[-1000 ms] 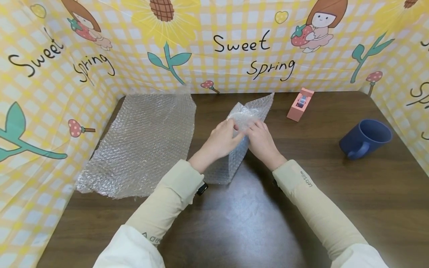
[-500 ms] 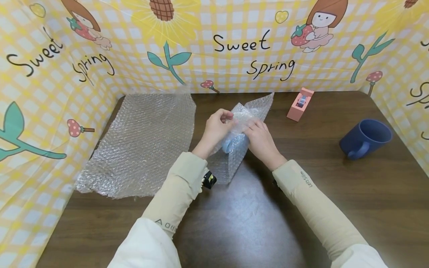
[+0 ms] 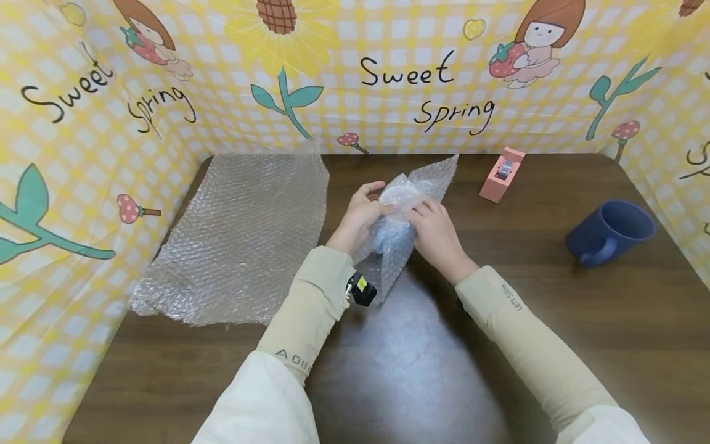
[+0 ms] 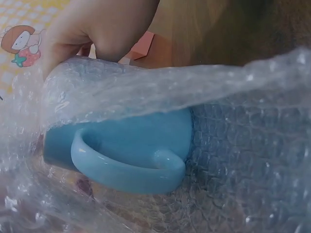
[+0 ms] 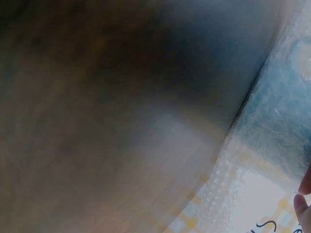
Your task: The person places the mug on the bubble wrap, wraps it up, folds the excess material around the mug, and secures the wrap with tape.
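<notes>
A light blue mug [image 4: 131, 165] lies on its side inside a folded sheet of bubble wrap [image 3: 400, 250], its handle facing the left wrist view. Through the plastic it shows only as a blue patch in the head view. My left hand [image 3: 360, 213] is at the near-left of the bundle, thumb over the gathered wrap and fingers bent behind it. On the other side, my right hand [image 3: 438, 233] grips the wrap with bent fingers. Two fingertips [image 5: 302, 204] meet at the wrap in the right wrist view.
Left of the bundle, another bubble wrap sheet [image 3: 249, 240] lies flat. A pink tape dispenser [image 3: 495, 185] stands at the back right, and a dark blue mug [image 3: 596, 237] lies tilted at the right. Printed yellow checked cloth [image 3: 344, 111] walls the wooden table [image 3: 527, 246].
My left hand has shifted back from the top of the bundle to its left side, baring the blue patch. The right hand keeps its hold. The head view has shifted slightly.
</notes>
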